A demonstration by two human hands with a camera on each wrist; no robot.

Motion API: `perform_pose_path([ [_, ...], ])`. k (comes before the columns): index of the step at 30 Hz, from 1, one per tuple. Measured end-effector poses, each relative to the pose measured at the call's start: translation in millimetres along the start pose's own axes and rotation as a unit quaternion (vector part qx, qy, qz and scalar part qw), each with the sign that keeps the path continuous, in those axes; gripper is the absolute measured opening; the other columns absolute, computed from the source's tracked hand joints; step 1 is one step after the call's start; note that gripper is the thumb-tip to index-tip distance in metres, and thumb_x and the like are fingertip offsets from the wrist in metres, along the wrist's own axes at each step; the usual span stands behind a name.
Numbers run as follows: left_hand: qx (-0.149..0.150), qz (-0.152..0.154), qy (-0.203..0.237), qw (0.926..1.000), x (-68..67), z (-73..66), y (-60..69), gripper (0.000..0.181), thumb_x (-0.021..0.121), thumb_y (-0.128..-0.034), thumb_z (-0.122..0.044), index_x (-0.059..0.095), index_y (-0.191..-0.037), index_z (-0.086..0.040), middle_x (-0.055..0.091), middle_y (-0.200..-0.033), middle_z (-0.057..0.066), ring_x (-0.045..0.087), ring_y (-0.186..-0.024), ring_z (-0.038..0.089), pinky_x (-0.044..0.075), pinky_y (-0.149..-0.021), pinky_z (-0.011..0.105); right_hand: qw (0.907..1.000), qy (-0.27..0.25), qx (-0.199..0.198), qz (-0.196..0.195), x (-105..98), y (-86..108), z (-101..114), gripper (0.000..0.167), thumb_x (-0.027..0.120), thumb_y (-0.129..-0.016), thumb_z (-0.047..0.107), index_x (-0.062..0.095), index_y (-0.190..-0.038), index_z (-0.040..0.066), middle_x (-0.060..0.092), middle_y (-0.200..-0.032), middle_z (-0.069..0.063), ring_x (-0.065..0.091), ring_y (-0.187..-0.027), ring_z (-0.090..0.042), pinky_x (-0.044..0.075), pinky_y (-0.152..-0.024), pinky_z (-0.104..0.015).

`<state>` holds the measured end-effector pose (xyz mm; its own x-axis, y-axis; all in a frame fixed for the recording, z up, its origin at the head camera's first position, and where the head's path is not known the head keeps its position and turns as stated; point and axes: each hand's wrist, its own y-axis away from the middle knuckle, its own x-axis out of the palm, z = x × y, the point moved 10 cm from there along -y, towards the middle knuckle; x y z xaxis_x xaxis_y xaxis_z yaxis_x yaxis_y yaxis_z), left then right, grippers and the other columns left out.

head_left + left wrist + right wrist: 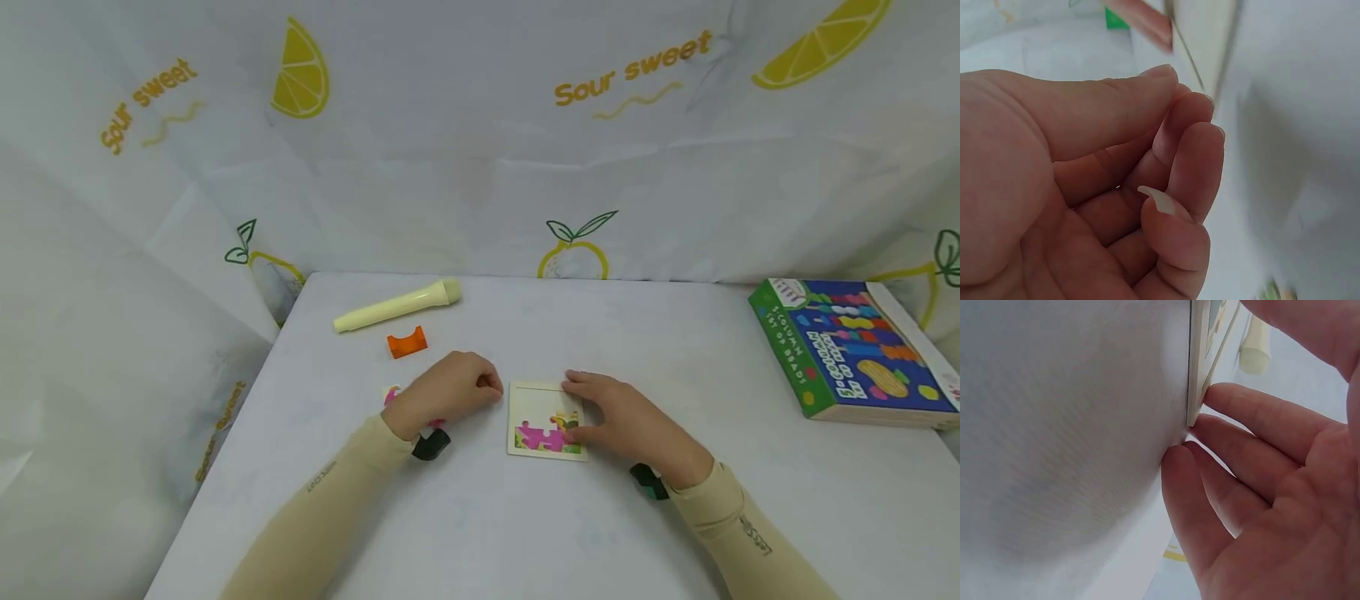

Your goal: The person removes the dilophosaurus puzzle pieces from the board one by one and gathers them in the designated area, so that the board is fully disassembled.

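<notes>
A square cream puzzle board (526, 400) lies flat, with pink and green pieces (542, 438) along its lower part and its upper part bare. My right hand (635, 422) rests at the board's right side, thumb over the pieces and fingers slightly bent; the right wrist view shows its fingertips touching the board's edge (1196, 381). Just left of the board is my left hand (448, 392). In the left wrist view its fingers are curled, thumb against the index finger, nothing visible between them. Loose pink pieces (391, 395) lie partly hidden beneath my left hand and wrist.
Behind my left hand lie an orange curved block (407, 342) and a pale yellow stick (393, 307) with a wider end. A blue and green bead-set box (862, 354) stands at the table's right. White cloth (450, 192) with lemon prints hangs behind the table.
</notes>
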<state>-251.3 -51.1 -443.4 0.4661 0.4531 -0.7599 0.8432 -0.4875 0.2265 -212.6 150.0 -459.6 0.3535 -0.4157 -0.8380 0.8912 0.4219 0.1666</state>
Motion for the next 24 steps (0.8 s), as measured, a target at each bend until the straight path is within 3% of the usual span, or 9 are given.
perform_pose_path([
  [4, 0.027, 0.024, -0.001, 0.9994, 21.9, -30.5, -17.6, 0.011, 0.075, -0.1015, -0.023, 0.076, -0.090, -0.023, 0.071, -0.089, -0.009, 0.060, -0.086, 0.011, 0.050, -0.078, 0.027, 0.9999, -0.003, -0.012, -0.003, -1.7, 0.8, 0.9, 0.078, 0.089, -0.090, 0.034, 0.058, -0.154, 0.003, 0.049, -0.168, -0.015, 0.046, -0.155, -0.043, 0.043, -0.122, -0.060],
  [9, 0.042, 0.052, 0.015, 0.9976, 45.1, -52.2, -35.3, 0.008, 0.083, -0.0935, -0.019, 0.076, -0.092, -0.021, 0.070, -0.083, -0.009, 0.061, -0.074, 0.006, 0.050, -0.070, 0.023, 0.9994, -0.007, -0.033, -0.010, -4.2, 2.7, 3.9, 0.078, 0.090, -0.089, 0.032, 0.059, -0.153, 0.000, 0.050, -0.166, -0.017, 0.047, -0.154, -0.044, 0.044, -0.121, -0.061],
  [15, 0.041, 0.056, -0.007, 0.9975, 57.6, -60.4, -41.4, 0.017, 0.090, -0.0859, -0.024, 0.077, -0.096, -0.018, 0.069, -0.083, -0.011, 0.062, -0.075, 0.005, 0.050, -0.069, 0.021, 0.9991, -0.012, -0.040, -0.012, -2.4, 1.0, 4.7, 0.079, 0.091, -0.088, 0.032, 0.059, -0.151, -0.002, 0.051, -0.165, -0.019, 0.048, -0.153, -0.045, 0.043, -0.121, -0.061],
  [24, 0.041, 0.056, -0.003, 0.9976, 61.9, -63.6, -41.5, 0.016, 0.090, -0.0879, -0.025, 0.078, -0.096, -0.018, 0.069, -0.081, -0.010, 0.061, -0.074, 0.005, 0.050, -0.067, 0.022, 0.9990, -0.005, -0.039, -0.021, -4.9, 0.9, 5.9, 0.077, 0.093, -0.086, 0.035, 0.063, -0.148, 0.000, 0.049, -0.165, -0.025, 0.047, -0.152, -0.048, 0.043, -0.120, -0.063],
])
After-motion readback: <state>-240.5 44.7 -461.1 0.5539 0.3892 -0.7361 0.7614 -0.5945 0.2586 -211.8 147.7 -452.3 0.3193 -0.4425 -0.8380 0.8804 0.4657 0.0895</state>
